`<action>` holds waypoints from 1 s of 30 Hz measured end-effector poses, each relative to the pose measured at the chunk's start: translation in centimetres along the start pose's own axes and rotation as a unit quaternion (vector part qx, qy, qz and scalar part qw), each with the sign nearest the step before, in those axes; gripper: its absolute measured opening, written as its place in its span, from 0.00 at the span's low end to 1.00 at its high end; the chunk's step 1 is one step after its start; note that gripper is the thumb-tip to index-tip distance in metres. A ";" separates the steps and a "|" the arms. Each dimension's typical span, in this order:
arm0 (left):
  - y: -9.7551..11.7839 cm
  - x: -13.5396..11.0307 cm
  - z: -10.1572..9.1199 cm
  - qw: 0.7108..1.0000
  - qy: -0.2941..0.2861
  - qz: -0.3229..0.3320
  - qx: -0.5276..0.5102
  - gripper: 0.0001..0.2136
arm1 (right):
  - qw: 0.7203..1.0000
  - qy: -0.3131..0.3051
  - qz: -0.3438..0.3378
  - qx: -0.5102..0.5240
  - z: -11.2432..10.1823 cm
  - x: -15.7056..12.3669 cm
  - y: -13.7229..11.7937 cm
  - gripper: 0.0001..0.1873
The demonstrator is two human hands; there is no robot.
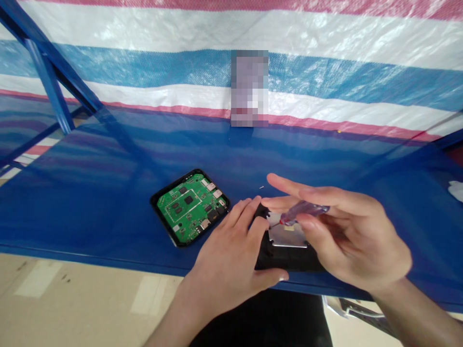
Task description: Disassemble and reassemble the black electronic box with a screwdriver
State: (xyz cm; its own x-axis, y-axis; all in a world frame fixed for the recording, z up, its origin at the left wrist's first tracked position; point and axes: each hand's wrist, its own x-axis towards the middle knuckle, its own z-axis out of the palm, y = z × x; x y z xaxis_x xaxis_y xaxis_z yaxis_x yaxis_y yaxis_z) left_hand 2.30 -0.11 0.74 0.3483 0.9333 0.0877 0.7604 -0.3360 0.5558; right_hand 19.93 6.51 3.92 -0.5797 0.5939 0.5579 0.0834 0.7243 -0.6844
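Note:
My left hand [231, 253] grips a black plastic cover [285, 259] at its left end, the thumb at the near edge and the fingers over the far side. A silvery metal plate [289, 238] lies on that cover. In my right hand [356, 231] is a screwdriver [304, 212] with a clear purplish handle, held tilted. Its tip points down at the plate's left edge, close to my left index finger; whether it sits in a screw I cannot tell. To the left, a green circuit board [188, 205] rests in a black square case [167, 230].
A tiny screw [261, 187] lies beyond my hands on the blue table [119, 202]. At the back stands an upright pixelated box [249, 89] against a striped plastic sheet [144, 65]. A blue metal frame [47, 62] rises at left, and a white object [456, 189] is at the right edge.

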 end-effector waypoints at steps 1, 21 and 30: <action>0.0 0.0 0.0 1.000 -0.001 0.000 0.001 0.27 | 1.000 -0.004 -0.004 -0.004 -0.1 0.0 0.0 0.29; -0.2 -0.2 0.1 1.000 -0.006 -0.005 0.013 0.27 | 0.987 0.004 -0.028 -0.157 -1.7 0.4 -1.3 0.12; -0.2 -0.1 0.2 1.000 -0.012 -0.004 0.018 0.32 | 0.974 0.090 -0.045 -0.204 -0.2 0.6 -2.4 0.16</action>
State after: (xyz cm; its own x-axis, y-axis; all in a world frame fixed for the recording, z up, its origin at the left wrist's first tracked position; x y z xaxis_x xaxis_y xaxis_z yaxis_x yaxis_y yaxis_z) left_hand 2.18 -0.11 0.46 0.3552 0.9326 0.0639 0.7821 -0.3339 0.5261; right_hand 19.56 5.22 5.96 -0.4515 0.5464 0.7054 0.3750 0.8336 -0.4056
